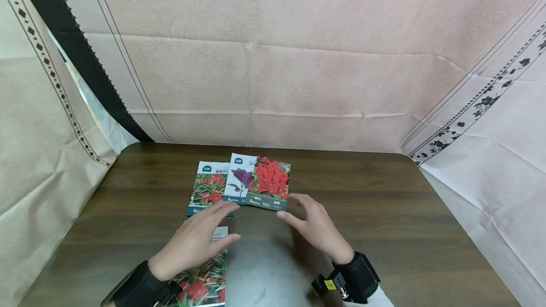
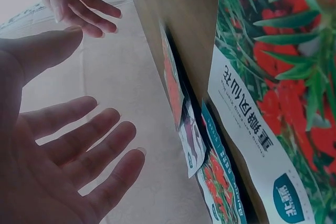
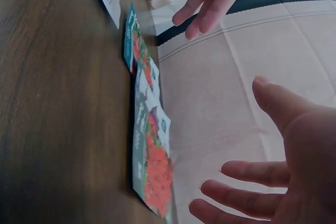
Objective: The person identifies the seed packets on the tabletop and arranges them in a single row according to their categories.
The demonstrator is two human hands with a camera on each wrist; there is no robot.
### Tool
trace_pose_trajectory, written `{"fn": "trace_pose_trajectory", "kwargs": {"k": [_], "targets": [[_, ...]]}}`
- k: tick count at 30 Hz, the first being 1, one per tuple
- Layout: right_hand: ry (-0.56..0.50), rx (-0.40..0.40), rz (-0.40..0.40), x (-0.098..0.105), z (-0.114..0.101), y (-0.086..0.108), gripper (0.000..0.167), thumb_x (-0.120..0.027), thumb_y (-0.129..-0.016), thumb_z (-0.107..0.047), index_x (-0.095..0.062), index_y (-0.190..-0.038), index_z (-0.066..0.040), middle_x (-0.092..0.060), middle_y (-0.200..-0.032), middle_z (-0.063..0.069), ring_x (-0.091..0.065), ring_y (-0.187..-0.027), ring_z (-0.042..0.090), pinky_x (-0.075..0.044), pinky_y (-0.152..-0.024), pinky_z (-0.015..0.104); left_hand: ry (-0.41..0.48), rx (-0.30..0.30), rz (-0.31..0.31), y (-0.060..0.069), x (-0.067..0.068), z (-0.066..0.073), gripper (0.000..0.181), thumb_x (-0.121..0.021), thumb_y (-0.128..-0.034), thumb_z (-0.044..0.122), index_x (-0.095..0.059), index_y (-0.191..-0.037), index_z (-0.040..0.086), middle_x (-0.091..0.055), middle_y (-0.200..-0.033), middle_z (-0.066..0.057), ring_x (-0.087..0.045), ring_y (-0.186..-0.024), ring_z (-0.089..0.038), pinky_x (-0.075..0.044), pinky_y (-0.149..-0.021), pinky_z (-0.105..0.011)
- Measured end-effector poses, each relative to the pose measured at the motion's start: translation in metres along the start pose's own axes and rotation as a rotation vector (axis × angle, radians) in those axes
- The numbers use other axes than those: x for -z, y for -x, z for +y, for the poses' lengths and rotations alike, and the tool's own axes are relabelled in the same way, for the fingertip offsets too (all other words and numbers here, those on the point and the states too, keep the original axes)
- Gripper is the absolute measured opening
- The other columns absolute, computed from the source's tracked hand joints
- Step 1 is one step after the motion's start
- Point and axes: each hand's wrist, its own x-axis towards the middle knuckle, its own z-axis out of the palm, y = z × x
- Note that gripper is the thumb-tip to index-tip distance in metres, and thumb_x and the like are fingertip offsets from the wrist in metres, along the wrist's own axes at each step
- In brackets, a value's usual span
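Three flower seed packets overlap in a row on the table. On the left lies a red-flowered packet [image 1: 208,186], in the middle a white packet with a purple flower [image 1: 240,178], and on top at the right a packet with a red flower cluster [image 1: 269,179]. A larger seed packet [image 1: 204,278] with red flowers lies nearer, partly beneath my left forearm. My left hand [image 1: 198,238] hovers over it, fingers extended and holding nothing. Beside the right end of the row is my right hand [image 1: 315,224], its fingers loosely bent and apart, also holding nothing.
The brown wooden table [image 1: 384,203] reaches back to a pale patterned cloth [image 1: 277,75]. Similar cloth hangs at both sides. A dark strip [image 1: 85,56] runs down the cloth at the left. Each wrist wears a black band [image 1: 358,276].
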Motion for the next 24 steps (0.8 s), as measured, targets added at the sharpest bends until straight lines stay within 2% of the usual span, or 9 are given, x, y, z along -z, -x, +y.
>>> {"fn": "trace_pose_trajectory", "kwargs": {"k": [11,17,24], "targets": [[-0.036,-0.013,-0.001,-0.005,0.005,-0.010,0.058,-0.069,-0.086,-0.046,-0.058,-0.131,-0.011,-0.062,-0.131,0.007,-0.055,-0.125,0.029,-0.044,-0.102,0.052,0.057,-0.012,-0.018,-0.008,-0.004,-0.002,0.058,-0.073,-0.0849,0.040,-0.055,-0.135,0.017,-0.055,-0.139,-0.007,-0.054,-0.126,-0.028,-0.049,-0.096,-0.052],[-0.062,-0.022,-0.011,-0.007,0.005,-0.015,0.053,-0.068,-0.088,-0.043,-0.058,-0.130,-0.011,-0.062,-0.128,0.011,-0.059,-0.119,0.031,-0.049,-0.096,0.051,0.091,-0.037,-0.025,-0.017,-0.006,-0.005,0.056,-0.071,-0.0868,0.040,-0.055,-0.134,0.014,-0.055,-0.139,-0.010,-0.053,-0.127,-0.031,-0.046,-0.098,-0.053],[-0.112,-0.040,-0.010,-0.008,0.007,-0.022,0.045,-0.062,-0.094,-0.039,-0.058,-0.130,-0.012,-0.062,-0.127,0.014,-0.063,-0.112,0.027,-0.053,-0.091,0.044,0.130,-0.004,-0.045,-0.024,-0.009,-0.005,0.057,-0.071,-0.0866,0.039,-0.054,-0.135,0.015,-0.053,-0.141,-0.009,-0.051,-0.129,-0.031,-0.044,-0.101,-0.053]]}}
